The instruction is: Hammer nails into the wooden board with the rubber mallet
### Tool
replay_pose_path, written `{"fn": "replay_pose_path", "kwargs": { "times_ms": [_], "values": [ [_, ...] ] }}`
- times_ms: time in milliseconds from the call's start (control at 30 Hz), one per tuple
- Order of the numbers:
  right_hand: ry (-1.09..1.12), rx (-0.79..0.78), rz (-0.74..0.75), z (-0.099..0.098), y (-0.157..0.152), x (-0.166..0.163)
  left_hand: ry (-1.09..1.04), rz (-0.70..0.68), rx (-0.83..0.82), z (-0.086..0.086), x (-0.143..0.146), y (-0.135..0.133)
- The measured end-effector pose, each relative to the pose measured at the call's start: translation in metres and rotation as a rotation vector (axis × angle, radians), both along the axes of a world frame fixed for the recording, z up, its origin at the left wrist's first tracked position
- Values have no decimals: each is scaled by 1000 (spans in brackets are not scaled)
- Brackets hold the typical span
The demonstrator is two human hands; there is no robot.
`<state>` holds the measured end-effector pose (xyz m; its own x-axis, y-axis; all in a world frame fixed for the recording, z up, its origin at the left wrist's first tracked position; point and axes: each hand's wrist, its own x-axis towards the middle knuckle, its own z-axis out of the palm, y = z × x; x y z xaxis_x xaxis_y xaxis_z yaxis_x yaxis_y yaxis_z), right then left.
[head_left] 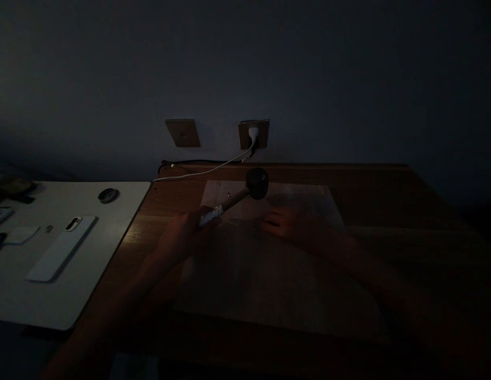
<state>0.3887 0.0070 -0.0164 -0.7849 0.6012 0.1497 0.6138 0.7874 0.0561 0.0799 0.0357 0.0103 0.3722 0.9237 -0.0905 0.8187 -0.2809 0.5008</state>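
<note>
Pretty dark shot. Nearest is a pale board (269,274) lying flat on the wooden desk (387,195). Left hand (182,237) is wrapped tight around a mallet (245,192) handle; its long axis slants up and to the right, black head hovering over the board's far edge. Right hand (287,222) rests on the board, fingers too dim to tell. Further back, a white cable (213,169) runs to a wall socket (253,133).

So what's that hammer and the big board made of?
The hammer: its head looks like matte black rubber, rounded and dull; the handle looks like pale wood, scuffed white near the left hand. The board seems plain unfinished wood, pale with faint grain, though it is too dim to be sure.
</note>
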Motion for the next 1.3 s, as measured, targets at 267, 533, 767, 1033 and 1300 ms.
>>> {"fn": "replay_pose_path", "kwargs": {
  "times_ms": [267, 533, 767, 1033, 1300],
  "values": [
    [731, -335, -548, -10, 42, 23, -70, 42, 5, 2, -3, 0],
    [686, -351, -563, -15, 51, 15, -48, 26, -20, 1, -7, 0],
    [569, -290, -619, -17, 55, 11, -58, 27, -21, 2, 2, 4],
    [565, -234, -664, -13, 38, 24, 4, -38, -24, 9, 23, 9],
    [573, -257, -444, -10, -12, 23, 74, -60, 1, 6, 30, 10]
  ]
}}
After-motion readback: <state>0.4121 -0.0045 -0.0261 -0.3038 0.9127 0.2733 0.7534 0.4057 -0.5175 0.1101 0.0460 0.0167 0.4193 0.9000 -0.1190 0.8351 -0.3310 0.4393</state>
